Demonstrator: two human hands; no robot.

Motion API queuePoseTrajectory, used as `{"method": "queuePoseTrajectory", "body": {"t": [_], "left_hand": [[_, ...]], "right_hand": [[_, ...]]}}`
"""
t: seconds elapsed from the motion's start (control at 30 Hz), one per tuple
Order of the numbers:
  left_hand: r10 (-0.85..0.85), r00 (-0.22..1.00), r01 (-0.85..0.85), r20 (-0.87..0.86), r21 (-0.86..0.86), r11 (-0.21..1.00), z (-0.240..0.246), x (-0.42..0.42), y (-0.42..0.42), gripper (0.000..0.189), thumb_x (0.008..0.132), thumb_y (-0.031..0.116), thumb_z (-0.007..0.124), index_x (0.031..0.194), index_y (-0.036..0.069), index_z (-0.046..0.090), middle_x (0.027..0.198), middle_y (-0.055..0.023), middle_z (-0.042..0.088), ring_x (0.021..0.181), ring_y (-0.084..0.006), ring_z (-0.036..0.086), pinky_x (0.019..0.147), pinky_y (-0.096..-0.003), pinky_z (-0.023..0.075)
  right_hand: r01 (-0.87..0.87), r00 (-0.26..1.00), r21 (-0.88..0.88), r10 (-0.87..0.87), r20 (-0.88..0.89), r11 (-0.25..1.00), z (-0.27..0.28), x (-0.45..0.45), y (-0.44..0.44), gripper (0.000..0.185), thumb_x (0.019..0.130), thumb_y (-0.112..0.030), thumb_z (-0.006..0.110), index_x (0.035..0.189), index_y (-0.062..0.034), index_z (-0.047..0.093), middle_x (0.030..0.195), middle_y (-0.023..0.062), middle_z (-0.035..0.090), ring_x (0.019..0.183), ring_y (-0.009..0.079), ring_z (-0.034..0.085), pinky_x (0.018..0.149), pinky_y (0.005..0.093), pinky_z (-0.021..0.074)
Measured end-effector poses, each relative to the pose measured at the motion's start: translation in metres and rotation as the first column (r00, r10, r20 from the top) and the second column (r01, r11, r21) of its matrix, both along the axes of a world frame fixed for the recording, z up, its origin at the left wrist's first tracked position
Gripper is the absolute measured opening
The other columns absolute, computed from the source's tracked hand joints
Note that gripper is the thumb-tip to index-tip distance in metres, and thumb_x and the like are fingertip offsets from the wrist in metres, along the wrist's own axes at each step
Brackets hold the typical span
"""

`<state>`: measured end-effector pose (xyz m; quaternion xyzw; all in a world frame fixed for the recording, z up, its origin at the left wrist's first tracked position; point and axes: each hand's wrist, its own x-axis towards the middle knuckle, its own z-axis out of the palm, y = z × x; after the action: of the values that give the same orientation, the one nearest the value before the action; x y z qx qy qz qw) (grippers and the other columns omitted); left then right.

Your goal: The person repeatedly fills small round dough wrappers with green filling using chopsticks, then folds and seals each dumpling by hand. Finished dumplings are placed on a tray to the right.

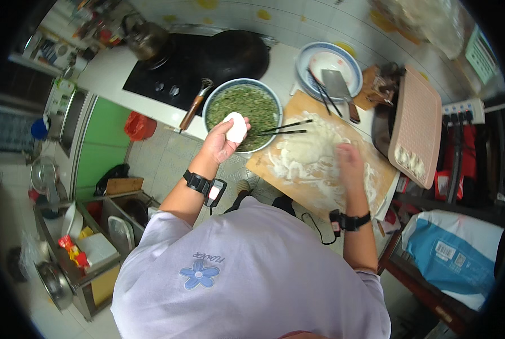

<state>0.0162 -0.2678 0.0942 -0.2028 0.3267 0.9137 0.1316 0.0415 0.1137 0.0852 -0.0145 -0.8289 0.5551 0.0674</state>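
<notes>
In my left hand [223, 142] lies a round white dough wrapper [236, 128], pinched under the thumb over the near rim of a large bowl. Green minced filling [244, 101] fills that bowl [279, 101]. A pair of black chopsticks [290, 128] rests across its right rim, tips in the filling. My right hand [351, 159] is blurred and hangs over the right part of a floured wooden board [295, 106]; nothing shows in it, though its fingers are unclear. Beside it on the board is a floury heap of pale dough wrappers [309, 144].
A tilted pink tray [418, 123] holds several dumplings [410, 161] at its near end. Behind the board are stacked bowls [302, 63] with a cleaver [336, 82] across them. Left of the filling stand a wooden-handled utensil [192, 112], a black wok [239, 55] and a kettle [145, 40].
</notes>
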Motion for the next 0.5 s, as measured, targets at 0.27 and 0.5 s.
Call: {"method": "queuePoseTrajectory", "body": {"t": [0.27,0.5], "left_hand": [[0.305,0.951,-0.303,0.05,-0.05,0.952,-0.045,0.004,-0.07,0.037,0.105,0.019,0.038,0.133,-0.004,0.044,0.127,-0.021,0.061,0.109,-0.0313,0.063,0.089,-0.0393,0.0538],[0.361,0.932,-0.36,0.035,-0.038,0.932,-0.055,0.013,-0.073,0.037,0.105,0.017,0.034,0.128,-0.009,0.046,0.119,-0.0222,0.064,0.107,-0.0316,0.065,0.095,-0.0392,0.0526]], "right_hand": [[-0.237,0.91,-0.148,0.273,0.312,0.96,-0.035,-0.073,-0.164,0.029,0.095,-0.029,0.063,0.091,-0.0003,0.069,0.083,0.0059,0.068,0.079,0.0181,0.064,0.076,0.0327,0.0494],[-0.4,0.89,-0.051,0.401,0.219,0.915,0.017,-0.063,-0.194,0.029,0.099,-0.023,0.058,0.091,0.002,0.067,0.078,0.0087,0.067,0.062,0.0142,0.064,0.06,0.0276,0.0495]]}}
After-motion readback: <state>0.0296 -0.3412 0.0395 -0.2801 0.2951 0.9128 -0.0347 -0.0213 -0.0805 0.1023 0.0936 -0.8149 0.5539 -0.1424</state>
